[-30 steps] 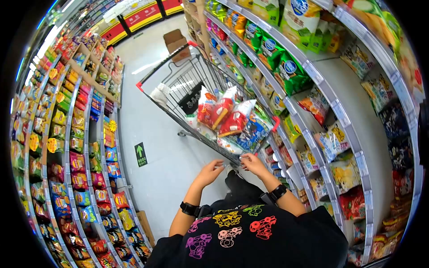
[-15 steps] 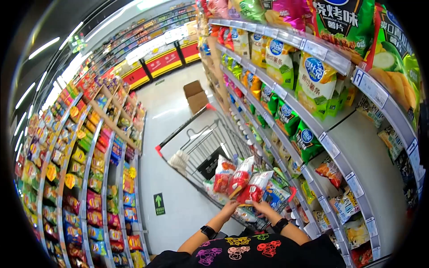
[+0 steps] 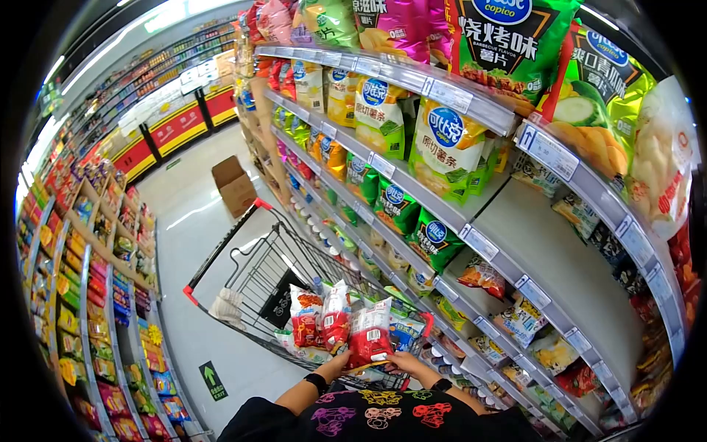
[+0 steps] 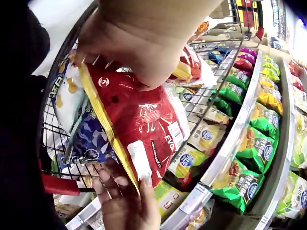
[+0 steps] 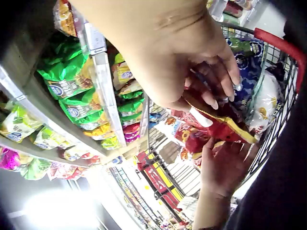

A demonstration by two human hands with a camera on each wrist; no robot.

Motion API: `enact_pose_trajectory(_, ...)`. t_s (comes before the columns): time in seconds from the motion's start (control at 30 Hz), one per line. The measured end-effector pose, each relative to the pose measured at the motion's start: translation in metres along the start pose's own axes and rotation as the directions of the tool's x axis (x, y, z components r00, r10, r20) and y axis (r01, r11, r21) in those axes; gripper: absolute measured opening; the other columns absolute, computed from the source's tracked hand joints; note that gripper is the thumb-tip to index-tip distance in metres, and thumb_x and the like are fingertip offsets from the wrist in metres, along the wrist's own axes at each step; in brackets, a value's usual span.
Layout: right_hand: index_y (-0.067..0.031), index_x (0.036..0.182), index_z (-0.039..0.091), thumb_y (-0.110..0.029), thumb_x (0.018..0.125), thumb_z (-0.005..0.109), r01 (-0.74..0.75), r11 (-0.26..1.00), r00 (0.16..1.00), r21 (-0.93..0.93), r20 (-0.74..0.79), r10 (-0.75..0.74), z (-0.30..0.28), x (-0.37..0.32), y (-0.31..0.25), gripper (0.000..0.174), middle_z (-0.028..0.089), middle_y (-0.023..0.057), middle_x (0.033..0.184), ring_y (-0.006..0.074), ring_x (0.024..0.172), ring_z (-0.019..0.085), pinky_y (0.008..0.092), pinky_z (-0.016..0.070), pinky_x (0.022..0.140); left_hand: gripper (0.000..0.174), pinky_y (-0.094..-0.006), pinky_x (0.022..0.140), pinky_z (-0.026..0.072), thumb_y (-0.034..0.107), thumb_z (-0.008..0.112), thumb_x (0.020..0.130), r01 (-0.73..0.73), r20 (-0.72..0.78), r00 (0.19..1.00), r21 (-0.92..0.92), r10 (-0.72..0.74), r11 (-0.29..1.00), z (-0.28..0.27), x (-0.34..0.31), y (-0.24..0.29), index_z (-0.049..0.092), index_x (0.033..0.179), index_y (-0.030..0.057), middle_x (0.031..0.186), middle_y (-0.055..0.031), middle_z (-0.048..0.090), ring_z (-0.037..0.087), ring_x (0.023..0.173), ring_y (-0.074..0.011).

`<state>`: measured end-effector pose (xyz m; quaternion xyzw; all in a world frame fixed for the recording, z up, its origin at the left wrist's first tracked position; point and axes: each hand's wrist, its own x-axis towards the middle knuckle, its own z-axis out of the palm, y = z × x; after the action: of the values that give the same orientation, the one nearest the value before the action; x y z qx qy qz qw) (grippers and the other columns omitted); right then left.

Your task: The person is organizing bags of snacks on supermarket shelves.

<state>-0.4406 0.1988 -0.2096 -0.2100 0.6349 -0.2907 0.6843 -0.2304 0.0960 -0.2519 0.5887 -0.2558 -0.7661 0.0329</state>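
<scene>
A red snack bag [image 3: 370, 337] with a yellow edge strip stands at the near end of the shopping cart [image 3: 247, 335]. My left hand [image 3: 336, 364] grips one end of its yellow edge. At the other end, my right hand [image 3: 403, 363] pinches the bag, its thumb on the printed face in the left wrist view. That face, with a barcode and white label, shows beside my left hand [image 4: 132, 45]. Two more red and white bags [image 3: 307, 317] lean next to it. A blue patterned bag [image 4: 91, 134] and a white bag [image 4: 69, 96] lie by the cart's wire side.
Shelves of chip bags [image 3: 431, 239] run close along the cart's right side. Another snack shelf [image 3: 96, 317] lines the left of the aisle. On the floor beyond the cart stands an open cardboard box [image 3: 234, 188]. A white bundle [image 3: 227, 306] hangs at the cart's left side.
Both hands came forward from the cart's near end onto the red bag and now hold its yellow edge. The bag stands more upright. The head view has tilted up and turned right.
</scene>
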Motion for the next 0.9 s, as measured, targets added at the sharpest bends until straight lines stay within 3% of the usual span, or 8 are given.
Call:
enact_pose_trajectory(0.17, -0.0012, 0.086, 0.062, -0.029, 0.084, 0.056, 0.177, 0.984, 0.981, -0.027, -0.075, -0.178, 0.019, -0.054, -0.050, 0.029, 0.064, 0.0067, 0.076, 0.0114, 0.066, 0.060, 0.0220, 0.0466, 0.060, 0.075, -0.0367, 0.076, 0.0435, 0.070, 0.030, 0.078, -0.008, 0.241, 0.968, 0.307, -0.069, 0.952, -0.006, 0.006, 0.017, 0.042, 0.124, 0.0122, 0.109, -0.0075, 0.057, 0.056, 0.089, -0.0220)
enact_pose_trajectory(0.3, -0.0002, 0.078, 0.064, -0.027, 0.083, 0.057, 0.340, 0.896, 0.919, -0.284, -0.102, -0.381, 0.054, -0.089, -0.084, 0.028, 0.062, 0.0039, 0.069, 0.0085, 0.059, 0.052, 0.0229, 0.0392, 0.054, 0.066, -0.0367, 0.086, 0.0428, 0.062, 0.029, 0.085, -0.080, 0.490, 0.871, 0.073, 0.034, 0.994, -0.002, -0.052, 0.037, 0.040, 0.127, 0.0124, 0.118, -0.0067, 0.054, 0.055, 0.102, -0.0193)
enact_pose_trajectory(0.4, -0.0010, 0.074, 0.063, -0.025, 0.079, 0.061, 0.448, 0.722, 0.879, -0.527, 0.115, -0.462, 0.089, -0.126, -0.119, 0.025, 0.054, 0.0033, 0.059, 0.0069, 0.058, 0.046, 0.0258, 0.0387, 0.053, 0.063, -0.0391, 0.092, 0.0409, 0.060, 0.030, 0.087, -0.045, 0.579, 0.807, -0.135, 0.116, 0.990, -0.009, -0.074, 0.041, 0.041, 0.127, 0.0125, 0.120, -0.0067, 0.053, 0.052, 0.108, -0.0209)
enact_pose_trajectory(0.53, -0.0021, 0.082, 0.061, -0.020, 0.075, 0.064, 0.623, 0.467, 0.752, -0.627, 0.316, -0.579, 0.137, -0.158, -0.135, 0.020, 0.060, 0.0075, 0.072, 0.0190, 0.067, 0.058, 0.0297, 0.0448, 0.061, 0.064, -0.0382, 0.096, 0.0387, 0.058, 0.031, 0.087, -0.040, 0.686, 0.689, -0.285, 0.233, 0.958, -0.024, -0.109, 0.047, 0.038, 0.129, 0.0107, 0.125, -0.0073, 0.049, 0.048, 0.113, -0.0216)
enact_pose_trajectory(0.67, -0.0031, 0.100, 0.057, -0.013, 0.077, 0.060, 0.681, 0.620, 0.733, -0.390, 0.365, -0.575, 0.161, -0.169, -0.120, 0.025, 0.059, 0.0091, 0.097, 0.0172, 0.086, 0.058, 0.0298, 0.0455, 0.078, 0.056, -0.0410, 0.094, 0.0398, 0.051, 0.033, 0.089, -0.084, 0.648, 0.647, -0.463, 0.402, 0.882, -0.047, -0.085, 0.012, 0.038, 0.127, 0.0094, 0.126, -0.0080, 0.047, 0.046, 0.114, -0.0241)
enact_pose_trajectory(0.73, -0.0005, 0.100, 0.055, -0.007, 0.081, 0.056, 0.698, 0.698, 0.709, -0.158, 0.281, -0.646, 0.168, -0.172, -0.098, 0.020, 0.059, 0.0089, 0.094, 0.0165, 0.088, 0.058, 0.0293, 0.0453, 0.080, 0.052, -0.0436, 0.093, 0.0403, 0.044, 0.036, 0.089, -0.152, 0.634, 0.639, -0.451, 0.436, 0.879, -0.045, -0.097, 0.013, 0.040, 0.124, 0.0067, 0.122, -0.0102, 0.049, 0.049, 0.110, -0.0277)
enact_pose_trajectory(0.83, -0.0003, 0.097, 0.055, -0.005, 0.084, 0.053, 0.610, 0.768, 0.786, 0.195, -0.028, -0.617, 0.162, -0.151, -0.043, 0.014, 0.058, 0.0080, 0.096, 0.0150, 0.089, 0.057, 0.0273, 0.0447, 0.081, 0.045, -0.0417, 0.085, 0.0451, 0.041, 0.035, 0.090, 0.235, 0.862, 0.402, -0.422, 0.308, 0.875, -0.053, -0.078, -0.006, 0.045, 0.118, 0.0068, 0.111, -0.0098, 0.055, 0.054, 0.101, -0.0257)
enact_pose_trajectory(0.9, -0.0012, 0.102, 0.051, -0.007, 0.084, 0.055, 0.612, 0.789, 0.763, 0.053, -0.302, -0.571, 0.150, -0.150, -0.017, 0.019, 0.056, 0.0075, 0.101, 0.0139, 0.093, 0.055, 0.0265, 0.0446, 0.081, 0.041, -0.0405, 0.078, 0.0461, 0.040, 0.040, 0.086, 0.438, 0.903, 0.320, -0.410, 0.287, 0.800, -0.032, -0.120, -0.001, 0.049, 0.111, 0.0091, 0.099, -0.0098, 0.057, 0.055, 0.089, -0.0258)
